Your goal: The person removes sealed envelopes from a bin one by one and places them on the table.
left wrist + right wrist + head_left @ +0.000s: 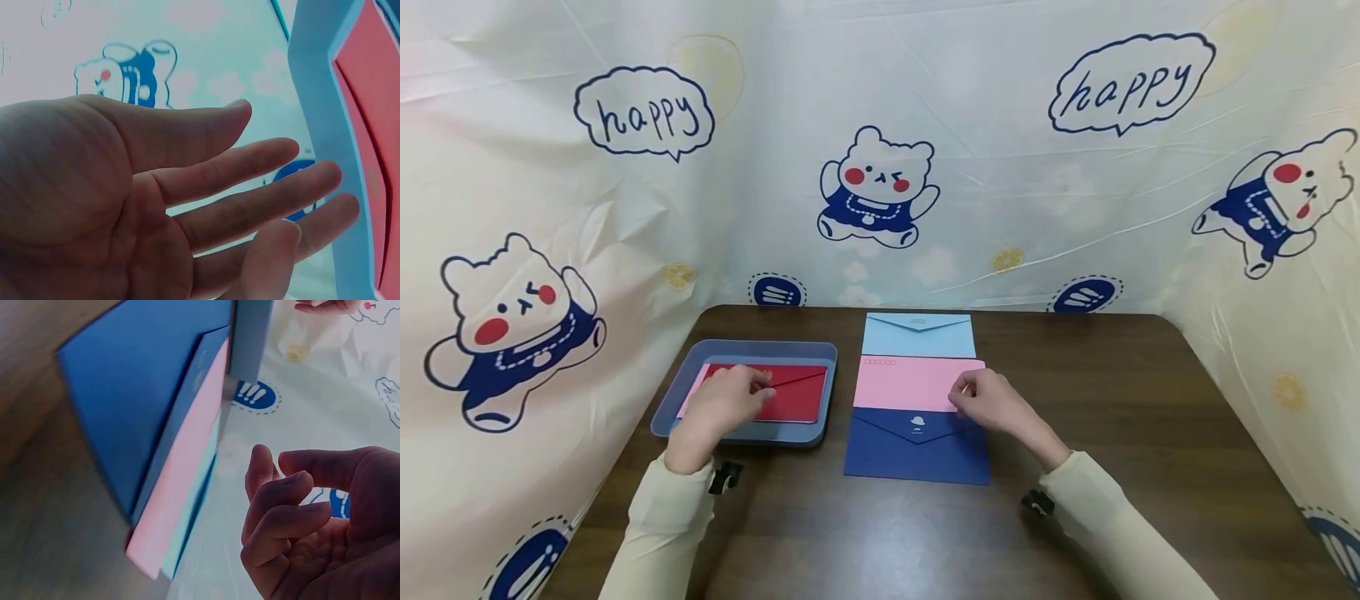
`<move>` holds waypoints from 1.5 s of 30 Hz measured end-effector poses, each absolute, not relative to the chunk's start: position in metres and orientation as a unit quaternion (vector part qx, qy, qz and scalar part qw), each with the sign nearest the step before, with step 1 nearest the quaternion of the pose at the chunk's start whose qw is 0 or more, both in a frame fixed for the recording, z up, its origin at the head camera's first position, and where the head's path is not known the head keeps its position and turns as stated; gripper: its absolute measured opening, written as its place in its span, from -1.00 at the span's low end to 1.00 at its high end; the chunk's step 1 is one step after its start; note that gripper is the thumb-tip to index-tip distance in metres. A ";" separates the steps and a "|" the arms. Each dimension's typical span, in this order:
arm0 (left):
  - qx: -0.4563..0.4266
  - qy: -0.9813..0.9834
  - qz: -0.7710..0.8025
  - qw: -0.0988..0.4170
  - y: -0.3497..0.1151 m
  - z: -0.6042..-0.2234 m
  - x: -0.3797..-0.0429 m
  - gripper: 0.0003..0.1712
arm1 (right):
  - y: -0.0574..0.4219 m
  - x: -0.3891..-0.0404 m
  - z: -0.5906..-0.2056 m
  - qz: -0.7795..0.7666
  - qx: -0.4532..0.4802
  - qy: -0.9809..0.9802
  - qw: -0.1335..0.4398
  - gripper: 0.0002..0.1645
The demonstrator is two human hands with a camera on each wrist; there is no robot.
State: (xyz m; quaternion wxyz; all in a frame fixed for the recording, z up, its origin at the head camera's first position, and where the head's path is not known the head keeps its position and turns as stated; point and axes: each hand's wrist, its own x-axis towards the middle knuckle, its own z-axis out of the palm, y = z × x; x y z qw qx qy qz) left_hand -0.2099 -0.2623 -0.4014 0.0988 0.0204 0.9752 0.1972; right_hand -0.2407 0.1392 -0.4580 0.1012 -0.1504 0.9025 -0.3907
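My left hand (724, 402) hovers over a blue-grey tray (775, 433) at the left of the table, its fingers relaxed and holding nothing in the left wrist view. Inside the tray lies a red envelope (797, 398), with a pink edge (691, 390) showing at its left side. In the middle of the table, a light blue envelope (917, 342), a pink envelope (898, 385) and a navy blue envelope (917, 460) lie in a column, edges meeting or overlapping. My right hand (992, 402) is above the pink envelope's right end, fingers loosely curled with nothing between them.
Both hands work over a dark brown wooden table (1097, 408). A pale curtain (1000, 192) printed with cartoon bears and the word "happy" hangs behind the table and along both sides. Small black devices sit at the two sleeve cuffs.
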 end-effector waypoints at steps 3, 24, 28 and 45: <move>0.002 0.976 0.190 0.107 -0.273 -0.400 -0.214 -0.44 | 0.131 -0.244 -0.454 -0.401 -0.167 0.895 0.098 -0.83; -0.038 0.962 0.193 0.191 -0.334 -0.414 -0.236 -0.31 | 0.068 -0.256 -0.430 -0.413 -0.223 0.873 0.130 -0.70; -0.063 0.951 0.228 0.201 -0.345 -0.413 -0.243 -0.28 | 0.058 -0.257 -0.425 -0.425 -0.228 0.864 0.142 -0.66; -0.107 0.900 0.328 0.266 -0.374 -0.413 -0.258 -0.28 | 0.008 -0.256 -0.424 -0.437 -0.249 0.849 0.163 -0.44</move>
